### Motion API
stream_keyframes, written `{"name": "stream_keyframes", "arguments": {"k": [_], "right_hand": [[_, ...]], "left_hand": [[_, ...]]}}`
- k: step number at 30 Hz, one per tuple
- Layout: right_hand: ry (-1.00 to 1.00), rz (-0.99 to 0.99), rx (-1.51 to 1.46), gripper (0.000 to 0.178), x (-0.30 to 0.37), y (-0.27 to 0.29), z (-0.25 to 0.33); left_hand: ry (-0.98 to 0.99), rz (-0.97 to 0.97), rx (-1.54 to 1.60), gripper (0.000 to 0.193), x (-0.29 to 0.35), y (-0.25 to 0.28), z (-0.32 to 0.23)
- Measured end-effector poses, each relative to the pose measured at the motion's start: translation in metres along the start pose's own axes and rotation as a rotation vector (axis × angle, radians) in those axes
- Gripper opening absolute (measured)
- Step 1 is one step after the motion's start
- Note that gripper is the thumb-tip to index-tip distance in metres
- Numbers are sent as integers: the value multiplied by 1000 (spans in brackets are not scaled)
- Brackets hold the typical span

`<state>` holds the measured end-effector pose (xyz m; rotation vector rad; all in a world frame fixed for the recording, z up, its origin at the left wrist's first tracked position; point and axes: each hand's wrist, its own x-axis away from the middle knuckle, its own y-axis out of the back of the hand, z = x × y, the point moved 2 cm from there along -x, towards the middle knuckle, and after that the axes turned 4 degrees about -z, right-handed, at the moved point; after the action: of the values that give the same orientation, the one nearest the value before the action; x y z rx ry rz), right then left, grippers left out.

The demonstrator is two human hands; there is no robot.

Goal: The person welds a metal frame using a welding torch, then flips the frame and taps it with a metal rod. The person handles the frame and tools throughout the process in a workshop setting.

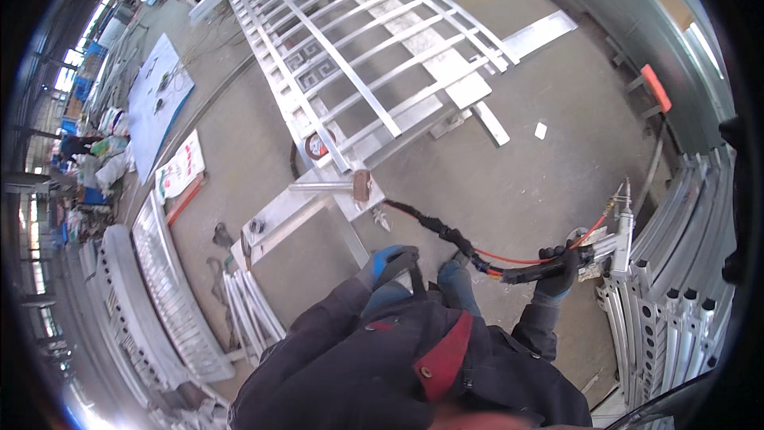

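Note:
My right hand (556,272), in a dark glove with a blue cuff, is closed around the black grip end of a hose-fed torch (587,254). A black-sleeved cable (446,232) with an orange hose runs from the bench end to this hand. Beyond the hand, the orange hose reaches a brass fitting beside an upright silver piece (625,231); where torch and metal rack part is hard to see. In front of my waist, my left hand (392,261), in a blue and black glove, has curled fingers at a narrow dark strip (416,280). What it grips is unclear.
Ahead lies a long slatted aluminium frame (350,64) on supports. A hammer (360,186) rests on its near corner plate. Metal profiles (668,271) stand close at my right; curved panels (179,287) and loose tubes (251,310) are at left. The cable hangs across the floor.

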<state>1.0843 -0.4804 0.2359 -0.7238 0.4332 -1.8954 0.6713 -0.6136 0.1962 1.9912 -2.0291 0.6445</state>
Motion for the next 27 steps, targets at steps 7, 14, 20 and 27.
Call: {"name": "stream_keyframes", "arguments": {"k": [7, 14, 20, 27], "right_hand": [[60, 296, -177, 41, -101, 16, 147], [-1, 301, -117, 49, -113, -13, 213], [-217, 393, -106, 37, -164, -84, 112], [-306, 508, 274, 41, -222, -147, 110]], "left_hand": [[-70, 102, -161, 38, -64, -127, -49], [-68, 187, -140, 35, -131, -203, -115], [-326, -47, -346, 44, -213, -231, -183], [-313, 191, -10, 62, -330, -262, -234]]}}
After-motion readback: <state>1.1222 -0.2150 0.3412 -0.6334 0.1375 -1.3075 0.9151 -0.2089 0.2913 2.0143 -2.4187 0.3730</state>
